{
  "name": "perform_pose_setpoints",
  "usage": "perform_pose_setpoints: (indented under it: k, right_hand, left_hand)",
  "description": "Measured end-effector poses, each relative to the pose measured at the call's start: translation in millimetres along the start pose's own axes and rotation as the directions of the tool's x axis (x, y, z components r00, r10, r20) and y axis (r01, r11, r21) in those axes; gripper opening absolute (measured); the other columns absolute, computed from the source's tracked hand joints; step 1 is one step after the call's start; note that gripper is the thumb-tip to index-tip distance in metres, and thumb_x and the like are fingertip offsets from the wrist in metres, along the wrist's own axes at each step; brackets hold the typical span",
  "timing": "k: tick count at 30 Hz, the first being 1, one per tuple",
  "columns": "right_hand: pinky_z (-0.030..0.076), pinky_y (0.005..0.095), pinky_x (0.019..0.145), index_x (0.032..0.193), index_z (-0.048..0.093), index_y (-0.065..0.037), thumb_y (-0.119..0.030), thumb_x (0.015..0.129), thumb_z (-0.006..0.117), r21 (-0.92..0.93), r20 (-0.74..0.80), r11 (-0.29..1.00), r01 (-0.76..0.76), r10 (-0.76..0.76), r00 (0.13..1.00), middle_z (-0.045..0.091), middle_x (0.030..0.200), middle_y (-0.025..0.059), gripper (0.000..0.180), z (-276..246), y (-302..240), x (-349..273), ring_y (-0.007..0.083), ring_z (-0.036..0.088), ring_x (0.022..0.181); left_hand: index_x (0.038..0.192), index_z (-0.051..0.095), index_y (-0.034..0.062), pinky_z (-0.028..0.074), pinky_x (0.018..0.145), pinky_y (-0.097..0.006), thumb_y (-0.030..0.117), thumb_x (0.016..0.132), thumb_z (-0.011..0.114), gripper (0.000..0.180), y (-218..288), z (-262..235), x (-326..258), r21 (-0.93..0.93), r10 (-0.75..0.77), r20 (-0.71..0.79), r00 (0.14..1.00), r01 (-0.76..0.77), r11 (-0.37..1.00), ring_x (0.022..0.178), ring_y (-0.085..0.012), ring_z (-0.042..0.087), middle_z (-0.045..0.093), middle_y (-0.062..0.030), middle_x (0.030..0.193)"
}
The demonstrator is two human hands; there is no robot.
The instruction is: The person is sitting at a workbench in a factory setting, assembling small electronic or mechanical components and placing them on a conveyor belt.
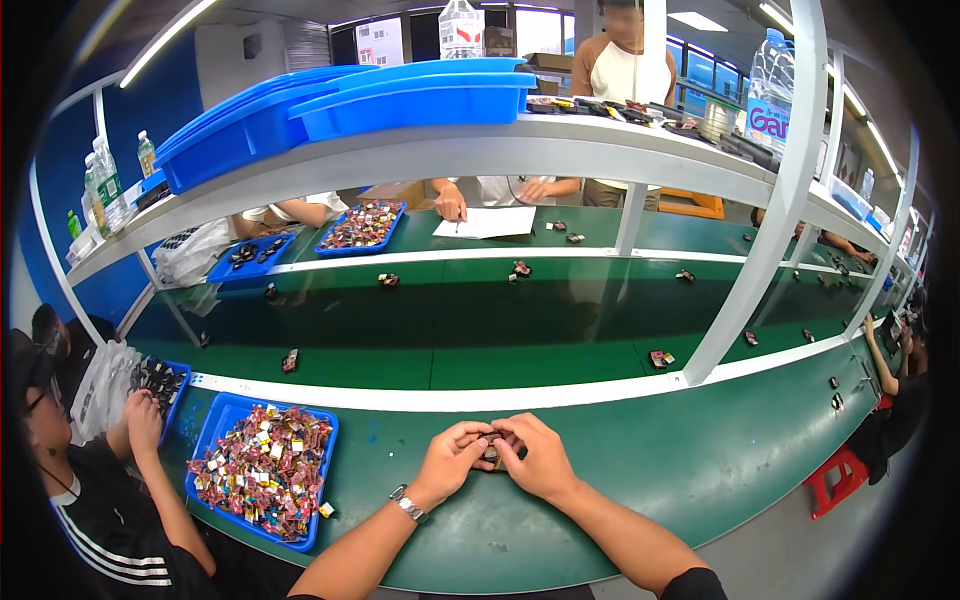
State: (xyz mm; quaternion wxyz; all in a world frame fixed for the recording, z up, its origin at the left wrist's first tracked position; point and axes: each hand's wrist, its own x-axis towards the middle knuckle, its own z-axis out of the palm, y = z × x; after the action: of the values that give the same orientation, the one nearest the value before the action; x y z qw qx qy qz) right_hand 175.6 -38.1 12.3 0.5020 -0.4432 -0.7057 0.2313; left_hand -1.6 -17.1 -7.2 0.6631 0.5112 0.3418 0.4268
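Note:
My left hand (455,462) and my right hand (535,455) meet over the green bench near its front edge, fingertips pressed together on a small dark part (491,454). Most of the part is hidden by my fingers. A metal watch sits on my left wrist. To my left lies a blue tray (222,418) heaped with several small red, gold and white pieces.
A green conveyor belt (480,320) runs across the middle carrying scattered small parts. A person in black sits at my left beside another blue tray (180,385). People work across the belt near a white sheet (487,222). Blue bins (400,95) and bottles stand on the overhead shelf.

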Motion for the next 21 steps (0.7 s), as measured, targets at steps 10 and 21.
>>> perform_pose_setpoints:
  k: [10,21]
  right_hand:
    - [0.057,0.0285,0.064,0.104,0.068,-0.001,-0.002,0.084,0.071,0.003,-0.046,0.999,0.034,-0.034,0.998,0.068,0.097,0.009,0.02,3.6,3.4,1.3,0.0173,0.069,0.07]
    - [0.056,0.0276,0.065,0.106,0.069,-0.003,-0.001,0.083,0.07,0.001,-0.016,0.999,0.054,-0.054,0.998,0.067,0.096,0.0087,0.023,2.2,1.3,3.1,0.0157,0.067,0.071]
  left_hand:
    - [0.123,0.054,0.0002,0.058,0.084,-0.03,0.002,0.099,0.053,0.024,-4.0,-2.1,-1.0,0.005,0.053,0.027,0.998,-0.053,0.999,0.105,-0.0157,0.063,0.064,-0.0104,0.118]
    - [0.125,0.053,-0.0002,0.057,0.086,-0.033,-0.001,0.097,0.055,0.028,-7.5,-9.8,2.5,-0.015,0.026,0.069,0.997,-0.025,1.0,0.107,-0.0191,0.064,0.062,-0.0141,0.123]
